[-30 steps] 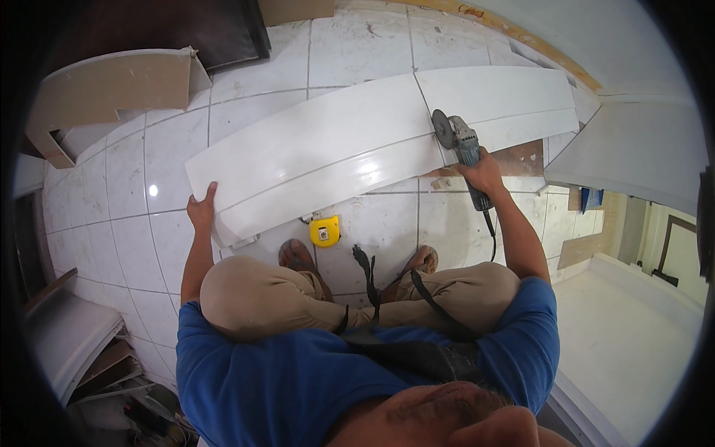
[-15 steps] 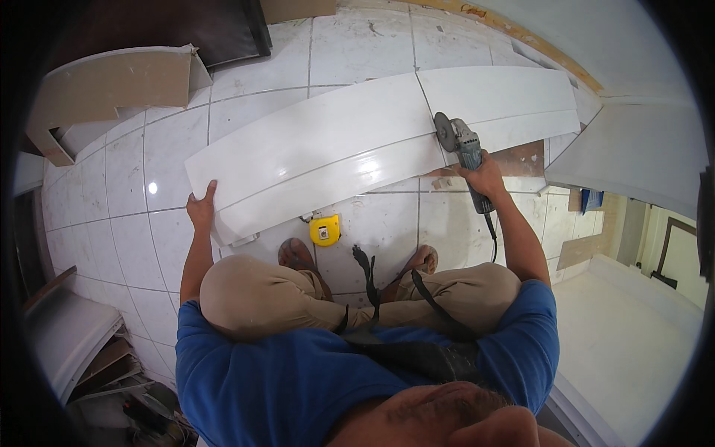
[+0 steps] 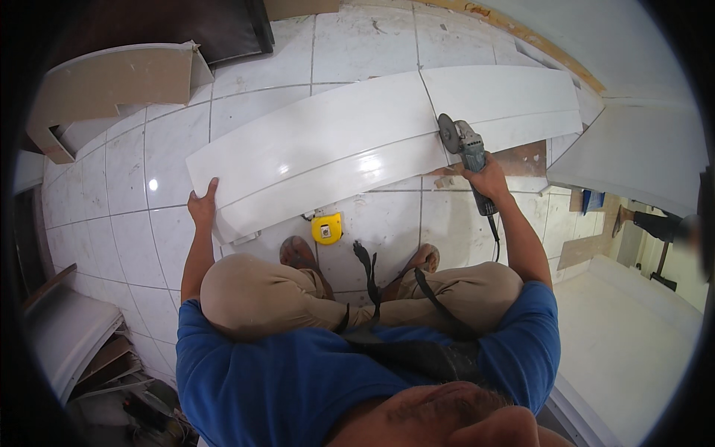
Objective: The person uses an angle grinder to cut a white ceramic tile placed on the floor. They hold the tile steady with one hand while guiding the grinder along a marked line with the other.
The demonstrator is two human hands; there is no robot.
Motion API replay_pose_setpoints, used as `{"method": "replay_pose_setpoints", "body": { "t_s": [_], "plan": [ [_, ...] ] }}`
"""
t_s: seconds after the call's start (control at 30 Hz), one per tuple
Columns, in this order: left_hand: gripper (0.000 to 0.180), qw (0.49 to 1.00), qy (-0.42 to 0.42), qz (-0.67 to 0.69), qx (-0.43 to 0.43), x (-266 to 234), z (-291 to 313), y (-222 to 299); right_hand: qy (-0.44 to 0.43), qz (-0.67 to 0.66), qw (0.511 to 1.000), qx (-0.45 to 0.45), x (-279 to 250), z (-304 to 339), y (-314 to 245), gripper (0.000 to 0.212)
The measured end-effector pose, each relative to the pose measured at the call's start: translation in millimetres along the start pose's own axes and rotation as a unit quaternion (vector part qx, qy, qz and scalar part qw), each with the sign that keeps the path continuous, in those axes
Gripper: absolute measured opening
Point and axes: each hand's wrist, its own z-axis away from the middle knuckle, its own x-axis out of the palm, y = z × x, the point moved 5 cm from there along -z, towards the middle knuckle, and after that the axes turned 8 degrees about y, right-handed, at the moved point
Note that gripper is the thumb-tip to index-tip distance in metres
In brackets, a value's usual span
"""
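The long white panel (image 3: pixel 320 153) lies on the tiled floor (image 3: pixel 173 167), crossed by a dark line (image 3: pixel 432 100) right of its middle. The right hand (image 3: pixel 488 180) is wrapped round a grinder (image 3: pixel 471 149), its disc (image 3: pixel 448 134) at that line; contact cannot be told. The left hand (image 3: pixel 202 205) braces the panel's left end, thumb on top; whether its fingers close underneath is hidden. Good practice would be a firm two-handed grinder grip, with the panel clamped. A yellow tape measure (image 3: pixel 326 228) sits near the panel's near edge. No brand or writing is readable.
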Motion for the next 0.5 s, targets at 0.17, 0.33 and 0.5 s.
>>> {"method": "replay_pose_setpoints", "body": {
  "t_s": [0.17,0.33,0.5],
  "plan": [
    [0.081,1.0,0.005,-0.017,-0.004,-0.6,0.9,1.6,-0.008,0.003,1.0,0.008,-3.1,3.6,-5.7,0.068],
    [0.081,1.0,-0.007,-0.005,-0.002,0.0,-1.0,0.3,-0.008,-0.008,1.0,0.009,-5.6,6.6,-7.6,0.067],
    [0.08,1.0,0.006,-0.027,0.001,-0.9,1.9,5.3,-0.015,0.001,1.0,0.02,-5.5,9.3,-0.5,0.068]
  ]
}}
